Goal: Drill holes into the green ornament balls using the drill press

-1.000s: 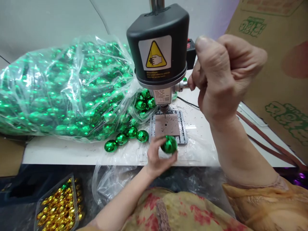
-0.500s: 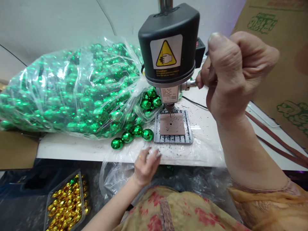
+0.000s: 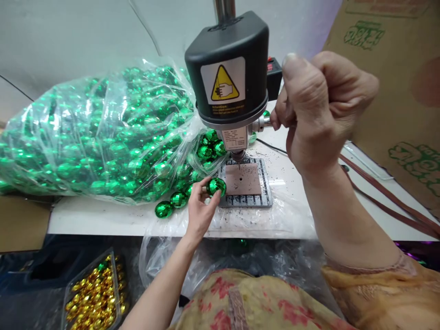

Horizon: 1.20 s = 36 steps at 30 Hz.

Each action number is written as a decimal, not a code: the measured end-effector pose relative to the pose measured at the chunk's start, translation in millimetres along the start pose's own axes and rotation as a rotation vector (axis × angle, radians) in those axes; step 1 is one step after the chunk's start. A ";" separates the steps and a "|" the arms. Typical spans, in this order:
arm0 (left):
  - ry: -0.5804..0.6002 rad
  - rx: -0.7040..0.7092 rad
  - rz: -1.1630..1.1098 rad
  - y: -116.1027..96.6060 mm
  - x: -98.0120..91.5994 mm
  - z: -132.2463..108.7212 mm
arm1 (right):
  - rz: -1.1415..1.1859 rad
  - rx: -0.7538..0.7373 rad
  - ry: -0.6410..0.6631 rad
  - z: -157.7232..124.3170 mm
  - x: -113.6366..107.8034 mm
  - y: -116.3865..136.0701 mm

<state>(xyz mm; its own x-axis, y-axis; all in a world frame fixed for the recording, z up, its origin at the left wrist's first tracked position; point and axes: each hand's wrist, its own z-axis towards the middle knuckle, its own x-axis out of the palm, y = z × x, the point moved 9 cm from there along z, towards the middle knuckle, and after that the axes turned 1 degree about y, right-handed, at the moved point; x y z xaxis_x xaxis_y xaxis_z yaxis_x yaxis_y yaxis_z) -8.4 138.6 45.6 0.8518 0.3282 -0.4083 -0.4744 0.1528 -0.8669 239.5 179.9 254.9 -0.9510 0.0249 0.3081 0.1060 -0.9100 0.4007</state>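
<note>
Between the thumb and fingers of my left hand [image 3: 201, 206] is a shiny, faceted green ball [image 3: 217, 186], at the left edge of the drill press base [image 3: 266, 197]. My right hand [image 3: 319, 105] is closed in a fist around the feed handle [image 3: 264, 123] on the right of the drill press [image 3: 227, 68]; most of the handle is hidden by the fingers. The drill bit [image 3: 239, 166] points down over a brown block [image 3: 243, 178] with a small hole in it. More green balls [image 3: 163, 209] lie in a row left of my left hand.
A clear plastic bag [image 3: 96, 137] full of green balls fills the left of the white table [image 3: 103, 220]. Below stands a clear tub [image 3: 115, 275] of gold balls [image 3: 92, 298]. A cardboard box [image 3: 405, 110] and brown straps [image 3: 388, 197] are at the right. Dark shavings surround the base.
My left hand has moved up from the table's front edge and taken hold of a green ball beside the base. My right hand stays on the handle. The view has shifted slightly.
</note>
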 end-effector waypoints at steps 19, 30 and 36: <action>0.116 -0.003 -0.225 21.8 73.3 33.6 | -0.064 0.034 0.008 2.0 1.2 -3.4; 0.226 0.133 -0.126 1.2 90.2 29.4 | -0.121 0.069 0.009 0.6 0.6 -5.4; 0.233 0.109 -0.145 2.6 91.0 28.8 | -0.155 -0.021 -0.018 -16.9 -7.1 4.9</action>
<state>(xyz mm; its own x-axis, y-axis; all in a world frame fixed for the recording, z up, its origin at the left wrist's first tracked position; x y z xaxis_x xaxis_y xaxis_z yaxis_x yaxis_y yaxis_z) 61.4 195.7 14.4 0.9345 0.0747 -0.3481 -0.3545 0.2854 -0.8904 241.8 168.2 240.1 -0.9502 0.1728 0.2593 -0.0480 -0.9034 0.4262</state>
